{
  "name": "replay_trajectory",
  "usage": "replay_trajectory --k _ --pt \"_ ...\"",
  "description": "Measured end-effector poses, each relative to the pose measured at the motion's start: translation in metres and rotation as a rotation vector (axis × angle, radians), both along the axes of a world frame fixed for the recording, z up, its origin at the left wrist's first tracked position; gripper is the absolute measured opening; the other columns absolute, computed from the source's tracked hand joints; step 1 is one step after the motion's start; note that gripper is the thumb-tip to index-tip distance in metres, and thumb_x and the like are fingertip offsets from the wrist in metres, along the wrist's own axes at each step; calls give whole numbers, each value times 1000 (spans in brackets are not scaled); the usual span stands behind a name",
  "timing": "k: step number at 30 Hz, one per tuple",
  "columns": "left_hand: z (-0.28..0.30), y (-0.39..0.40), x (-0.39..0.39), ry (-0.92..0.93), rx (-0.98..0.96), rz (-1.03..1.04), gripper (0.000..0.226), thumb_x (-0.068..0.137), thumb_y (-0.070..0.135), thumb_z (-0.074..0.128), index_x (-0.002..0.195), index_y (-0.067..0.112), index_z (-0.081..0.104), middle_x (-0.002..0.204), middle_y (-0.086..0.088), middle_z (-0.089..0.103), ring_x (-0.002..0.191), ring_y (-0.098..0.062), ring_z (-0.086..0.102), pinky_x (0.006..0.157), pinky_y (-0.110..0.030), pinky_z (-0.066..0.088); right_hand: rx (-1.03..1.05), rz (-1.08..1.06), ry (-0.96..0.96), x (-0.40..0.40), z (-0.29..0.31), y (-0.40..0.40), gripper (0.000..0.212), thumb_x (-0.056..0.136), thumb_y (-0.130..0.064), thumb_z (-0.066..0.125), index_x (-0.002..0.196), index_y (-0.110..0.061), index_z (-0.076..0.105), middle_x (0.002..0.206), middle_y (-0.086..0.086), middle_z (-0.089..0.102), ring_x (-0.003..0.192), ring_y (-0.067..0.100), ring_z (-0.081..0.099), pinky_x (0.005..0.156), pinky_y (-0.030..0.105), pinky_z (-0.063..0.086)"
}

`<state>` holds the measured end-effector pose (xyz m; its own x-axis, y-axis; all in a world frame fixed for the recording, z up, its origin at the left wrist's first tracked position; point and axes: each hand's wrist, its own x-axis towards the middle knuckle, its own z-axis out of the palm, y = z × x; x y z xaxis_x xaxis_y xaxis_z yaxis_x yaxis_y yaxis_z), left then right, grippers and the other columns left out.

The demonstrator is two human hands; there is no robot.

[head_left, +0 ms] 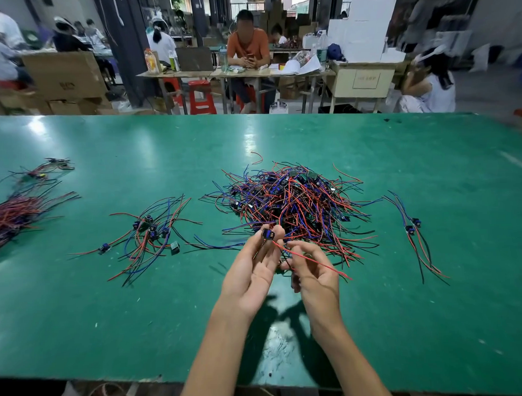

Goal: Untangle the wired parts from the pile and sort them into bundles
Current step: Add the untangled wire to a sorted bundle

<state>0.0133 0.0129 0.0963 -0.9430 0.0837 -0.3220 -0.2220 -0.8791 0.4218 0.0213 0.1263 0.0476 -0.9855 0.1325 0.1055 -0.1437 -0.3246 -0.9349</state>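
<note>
A tangled pile (295, 205) of red, blue and black wired parts lies in the middle of the green table (436, 325). Just in front of the pile, my left hand (253, 269) pinches a small blue wired part (268, 234) between thumb and fingertips. My right hand (312, 270) holds that part's red wire (312, 262) between its fingers; the wire runs out to the right. A loose sorted bundle (150, 237) lies to the left, and two parts (413, 225) lie to the right.
A thick bundle (14, 215) and a small group of wires (44, 171) lie at the far left. The table's near edge runs along the bottom. Beyond the far edge are people, cardboard boxes, desks and red stools.
</note>
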Motion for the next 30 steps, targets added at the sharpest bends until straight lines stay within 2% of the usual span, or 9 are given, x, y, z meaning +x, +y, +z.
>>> replay_trajectory --k 2,4,6,9,13,19,22,26,30 --pt "1 -1 3 1 19 18 18 84 7 63 98 -2 68 99 -23 74 89 -21 73 82 -28 60 -61 -2 -153 -1 -3 4 17 104 -23 54 102 -21 70 77 8 72 50 10 47 44 17 37" --pt "4 -3 5 13 25 20 16 85 8 63 95 -2 69 95 -22 74 84 -22 75 82 -30 60 7 112 -214 0 -6 12 13 103 -17 56 111 -17 67 85 12 73 47 12 49 40 19 39" --pt "6 -2 5 29 14 36 16 95 8 58 93 -1 70 96 -22 74 83 -21 76 81 -30 61 113 313 -218 5 -7 19 15 99 -12 63 114 -13 65 91 15 74 51 13 54 42 22 44" --pt "7 3 4 66 -50 74 17 100 12 53 108 3 65 109 -19 74 94 -20 76 79 -27 62 169 466 -159 12 -2 17 16 92 -20 73 105 -12 69 86 9 73 57 14 54 46 24 46" --pt "4 4 4 148 -173 114 23 92 17 60 113 7 64 117 -13 73 105 -19 73 82 -24 60 -106 374 -273 16 8 8 21 84 -27 82 103 -21 74 89 7 70 59 10 54 50 21 45" --pt "-6 6 8 194 -319 149 24 89 23 64 111 14 66 116 -5 74 102 -15 72 91 -23 57 -491 193 -467 14 32 3 25 66 -20 81 91 -21 82 91 -4 76 60 1 62 54 10 52" --pt "-9 9 11 187 -314 193 26 86 24 67 109 12 68 115 -8 75 98 -13 72 89 -22 57 -618 161 -442 14 41 1 38 67 -9 76 105 -16 77 89 -2 73 62 2 65 55 10 53" --pt "-12 14 14 172 -261 209 32 83 23 68 111 8 67 112 -10 75 88 -13 73 81 -23 60 -622 174 -359 18 43 -5 43 71 0 65 112 -10 74 94 4 75 74 7 71 63 14 57" --pt "-19 15 16 174 -290 227 39 83 23 70 116 3 64 108 -15 75 86 -17 74 78 -22 59 -526 93 -294 17 41 -12 18 98 -8 60 112 -6 71 95 9 75 76 9 73 67 17 58"
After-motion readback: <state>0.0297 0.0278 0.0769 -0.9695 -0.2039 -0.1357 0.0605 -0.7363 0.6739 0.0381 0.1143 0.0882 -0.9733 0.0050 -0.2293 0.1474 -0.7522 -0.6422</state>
